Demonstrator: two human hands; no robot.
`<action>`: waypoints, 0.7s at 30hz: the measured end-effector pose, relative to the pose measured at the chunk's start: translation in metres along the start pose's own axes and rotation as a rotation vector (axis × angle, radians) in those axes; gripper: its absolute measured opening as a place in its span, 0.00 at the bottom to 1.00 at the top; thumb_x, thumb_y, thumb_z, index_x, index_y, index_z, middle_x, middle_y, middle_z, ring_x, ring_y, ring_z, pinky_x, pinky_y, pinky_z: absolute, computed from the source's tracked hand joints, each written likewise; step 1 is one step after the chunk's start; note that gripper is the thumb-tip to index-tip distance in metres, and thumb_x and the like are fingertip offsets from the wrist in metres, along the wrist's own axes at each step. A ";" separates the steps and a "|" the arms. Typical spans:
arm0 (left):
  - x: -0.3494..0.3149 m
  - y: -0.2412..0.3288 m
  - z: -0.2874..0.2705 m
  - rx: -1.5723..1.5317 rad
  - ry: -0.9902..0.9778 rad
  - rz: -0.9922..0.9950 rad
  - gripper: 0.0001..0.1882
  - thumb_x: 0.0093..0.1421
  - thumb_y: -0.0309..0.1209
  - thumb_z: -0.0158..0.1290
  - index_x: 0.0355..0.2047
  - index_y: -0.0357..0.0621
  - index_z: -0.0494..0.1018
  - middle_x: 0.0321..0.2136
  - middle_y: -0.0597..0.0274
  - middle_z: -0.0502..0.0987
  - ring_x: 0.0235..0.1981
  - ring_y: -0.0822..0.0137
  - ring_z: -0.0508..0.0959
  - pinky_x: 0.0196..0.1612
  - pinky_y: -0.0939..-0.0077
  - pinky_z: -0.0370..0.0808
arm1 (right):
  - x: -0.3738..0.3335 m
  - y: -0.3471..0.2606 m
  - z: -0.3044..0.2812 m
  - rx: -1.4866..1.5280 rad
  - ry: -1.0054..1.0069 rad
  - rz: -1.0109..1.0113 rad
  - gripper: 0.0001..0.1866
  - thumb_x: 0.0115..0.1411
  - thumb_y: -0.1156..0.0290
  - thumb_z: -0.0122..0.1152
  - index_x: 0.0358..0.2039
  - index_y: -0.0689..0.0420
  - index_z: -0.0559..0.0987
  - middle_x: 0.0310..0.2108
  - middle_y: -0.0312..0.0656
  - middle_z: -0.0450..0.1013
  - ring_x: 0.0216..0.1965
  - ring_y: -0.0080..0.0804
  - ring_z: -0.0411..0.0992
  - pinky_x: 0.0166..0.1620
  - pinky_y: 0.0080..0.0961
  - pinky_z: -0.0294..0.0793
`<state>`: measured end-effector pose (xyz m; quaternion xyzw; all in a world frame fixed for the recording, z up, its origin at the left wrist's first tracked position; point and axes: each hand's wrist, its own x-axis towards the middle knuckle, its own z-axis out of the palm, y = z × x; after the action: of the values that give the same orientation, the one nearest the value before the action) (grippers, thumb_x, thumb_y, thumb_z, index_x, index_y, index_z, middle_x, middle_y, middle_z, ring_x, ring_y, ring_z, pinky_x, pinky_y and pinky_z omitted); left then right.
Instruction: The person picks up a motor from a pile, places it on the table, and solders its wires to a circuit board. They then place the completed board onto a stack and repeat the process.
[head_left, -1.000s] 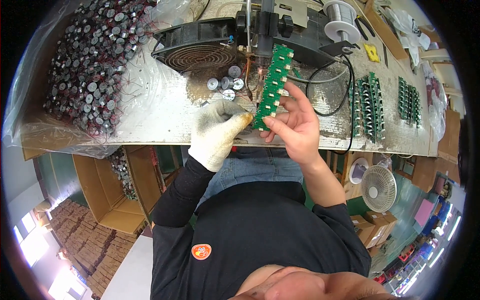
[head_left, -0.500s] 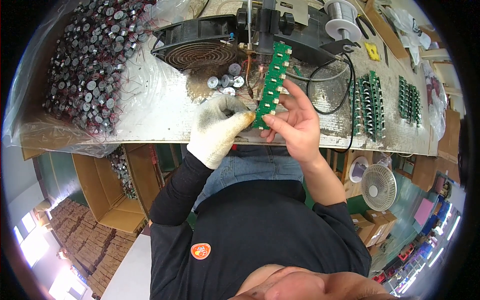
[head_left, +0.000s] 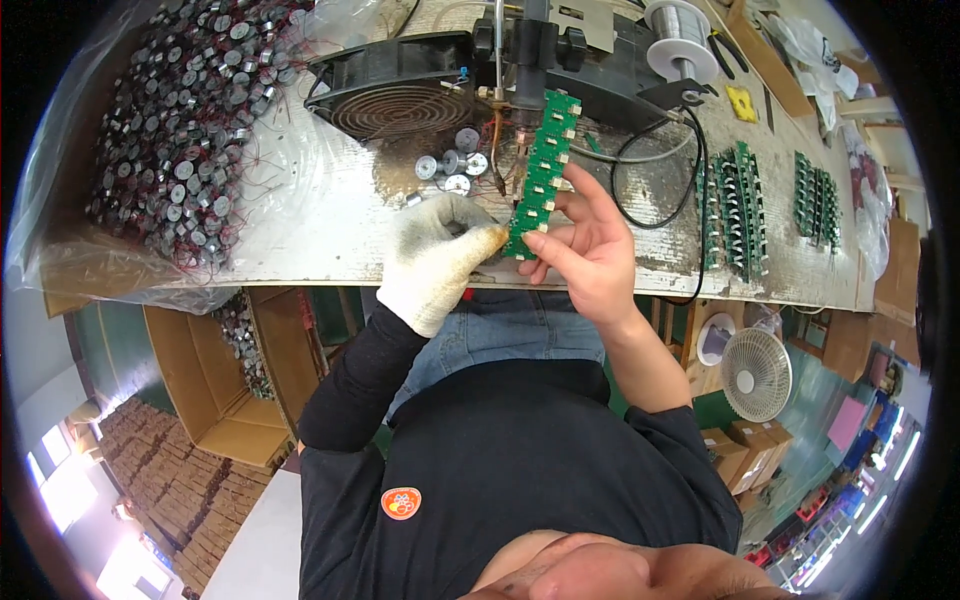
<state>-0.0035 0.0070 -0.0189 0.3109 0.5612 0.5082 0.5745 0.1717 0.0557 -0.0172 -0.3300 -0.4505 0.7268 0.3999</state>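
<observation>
My right hand (head_left: 590, 245) is bare and grips a long green circuit board (head_left: 540, 180) by its near end, thumb on top. The board stands slanted away from me, with a row of small white connectors along its right edge. On my left hand (head_left: 432, 250) is a white knit glove with brownish fingertips. Its thumb and fingers are pinched together against the board's near left edge; what they hold is hidden. Just beyond the board's left side a copper-coloured soldering tip (head_left: 499, 165) points down. Several small round metal motors (head_left: 455, 162) lie left of it.
A large heap of motors with red wires (head_left: 190, 140) fills the left side. A black fan (head_left: 400, 100) stands behind my hands, with a solder spool (head_left: 684, 40) at the back right. Rows of finished-looking boards (head_left: 740, 210) and a black cable (head_left: 655, 222) are on the right.
The board and my right hand have shifted very slightly left and toward me. My left hand stays pinched at the board's near end, almost unmoved.
</observation>
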 end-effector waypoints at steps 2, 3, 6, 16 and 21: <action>0.000 0.001 -0.001 -0.001 0.008 0.005 0.08 0.53 0.27 0.59 0.30 0.34 0.74 0.25 0.62 0.76 0.27 0.75 0.74 0.31 0.80 0.71 | 0.001 0.000 0.001 0.005 -0.015 0.001 0.36 0.55 0.88 0.56 0.63 0.59 0.55 0.44 0.51 0.69 0.26 0.30 0.76 0.24 0.18 0.76; -0.001 0.005 -0.001 0.018 -0.001 -0.023 0.08 0.54 0.27 0.59 0.30 0.34 0.74 0.25 0.62 0.76 0.27 0.75 0.74 0.30 0.80 0.71 | 0.000 0.001 0.001 0.011 0.000 0.008 0.36 0.55 0.88 0.56 0.63 0.59 0.55 0.45 0.50 0.69 0.26 0.30 0.76 0.24 0.18 0.76; -0.008 0.014 -0.012 0.149 -0.001 0.025 0.09 0.55 0.28 0.59 0.31 0.35 0.74 0.25 0.63 0.76 0.26 0.76 0.74 0.29 0.82 0.71 | 0.001 0.001 0.005 0.048 0.016 0.008 0.37 0.54 0.88 0.57 0.63 0.58 0.55 0.46 0.50 0.69 0.26 0.31 0.76 0.23 0.19 0.76; -0.012 0.027 -0.136 1.033 0.829 0.462 0.11 0.51 0.31 0.59 0.33 0.39 0.75 0.31 0.55 0.78 0.32 0.60 0.78 0.37 0.71 0.73 | 0.000 0.009 -0.002 -0.067 0.095 -0.068 0.36 0.54 0.88 0.57 0.62 0.63 0.56 0.47 0.50 0.68 0.25 0.30 0.75 0.23 0.18 0.74; -0.014 0.070 -0.151 1.275 0.884 0.624 0.08 0.52 0.30 0.57 0.34 0.46 0.75 0.29 0.57 0.75 0.29 0.56 0.77 0.34 0.66 0.74 | 0.000 0.008 -0.001 -0.091 0.080 -0.076 0.36 0.54 0.86 0.58 0.62 0.64 0.55 0.47 0.50 0.67 0.24 0.31 0.75 0.22 0.19 0.74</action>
<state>-0.1625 -0.0180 0.0237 0.4894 0.8031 0.3040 -0.1517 0.1702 0.0539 -0.0252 -0.3592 -0.4788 0.6762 0.4295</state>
